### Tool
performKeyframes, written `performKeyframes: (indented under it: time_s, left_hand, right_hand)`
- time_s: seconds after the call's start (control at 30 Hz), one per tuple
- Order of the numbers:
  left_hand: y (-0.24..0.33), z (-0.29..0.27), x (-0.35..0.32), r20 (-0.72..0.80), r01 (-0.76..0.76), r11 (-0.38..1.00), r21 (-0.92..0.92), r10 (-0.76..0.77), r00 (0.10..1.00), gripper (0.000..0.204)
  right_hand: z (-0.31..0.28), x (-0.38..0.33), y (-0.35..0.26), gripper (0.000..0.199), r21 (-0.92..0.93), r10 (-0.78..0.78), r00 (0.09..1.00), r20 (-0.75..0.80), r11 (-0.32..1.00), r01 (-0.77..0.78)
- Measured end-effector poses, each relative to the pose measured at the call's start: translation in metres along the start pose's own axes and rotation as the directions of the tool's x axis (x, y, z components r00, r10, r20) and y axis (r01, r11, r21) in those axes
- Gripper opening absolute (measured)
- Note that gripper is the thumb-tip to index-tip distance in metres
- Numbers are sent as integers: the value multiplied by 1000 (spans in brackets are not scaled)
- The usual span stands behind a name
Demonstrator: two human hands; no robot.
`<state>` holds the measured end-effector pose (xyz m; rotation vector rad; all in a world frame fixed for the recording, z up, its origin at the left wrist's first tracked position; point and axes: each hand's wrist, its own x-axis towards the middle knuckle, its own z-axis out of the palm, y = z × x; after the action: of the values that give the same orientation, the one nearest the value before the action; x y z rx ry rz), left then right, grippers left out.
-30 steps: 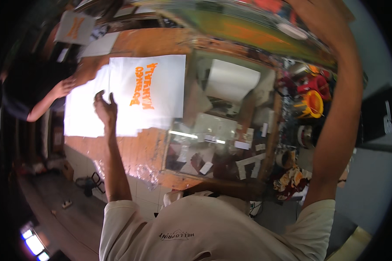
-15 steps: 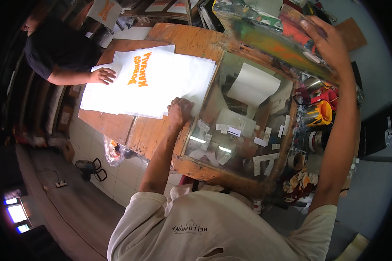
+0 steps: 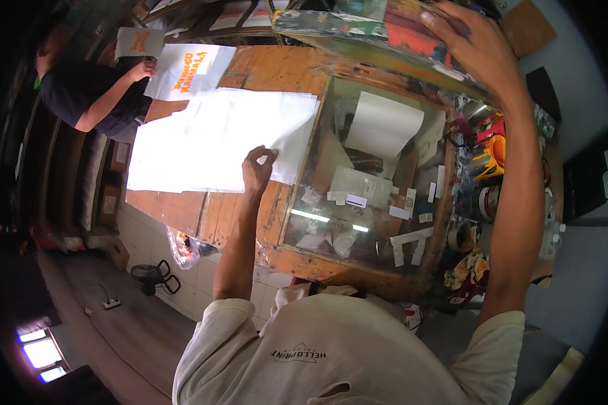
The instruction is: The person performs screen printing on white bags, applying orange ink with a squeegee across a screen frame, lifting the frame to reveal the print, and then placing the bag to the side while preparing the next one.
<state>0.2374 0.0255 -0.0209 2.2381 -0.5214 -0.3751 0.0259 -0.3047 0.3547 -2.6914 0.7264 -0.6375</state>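
Observation:
My left hand [image 3: 258, 169] is closed in a pinch at the right part of a pile of white sheets [image 3: 189, 145]. The top sheet seems to curl up at its fingertips. High on the right, my right hand [image 3: 476, 50] grips the edge of a paint-stained screen printing frame [image 3: 412, 37], tilted up off the table. Beneath the frame lies a glass-topped printing bed [image 3: 317, 236] with pieces of tape and a curled white paper [image 3: 385, 125]. A co-worker's hand [image 3: 142, 70] holds a white sheet with orange lettering [image 3: 206, 75] by its left side.
The wooden table [image 3: 175, 209] carries the pile and the bed. Along its right edge stand an orange-yellow ink pot [image 3: 494, 156], tape rolls and stained rags [image 3: 469, 270]. A small black fan [image 3: 152, 277] is on the floor at left. Shelves [image 3: 236, 17] with printed sheets are behind.
The co-worker has pulled the printed sheet off the pile toward the far left. My left hand has moved slightly left and pinched. My right hand and the screen frame have shifted left and up in view.

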Motion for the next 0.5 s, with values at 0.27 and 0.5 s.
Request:
performKeyframes:
  time_s: [0.27,0.5]
  left_hand:
    - [81,138,-87,299,-412,799,438,302,905,66]
    - [151,236,-128,449,-668,665,335,511,733,75]
  right_hand:
    - [-18,20,-1,34,-34,46,988,150,999,-41]
    - [-24,28,3,35,-274,-2,958,286,958,84]
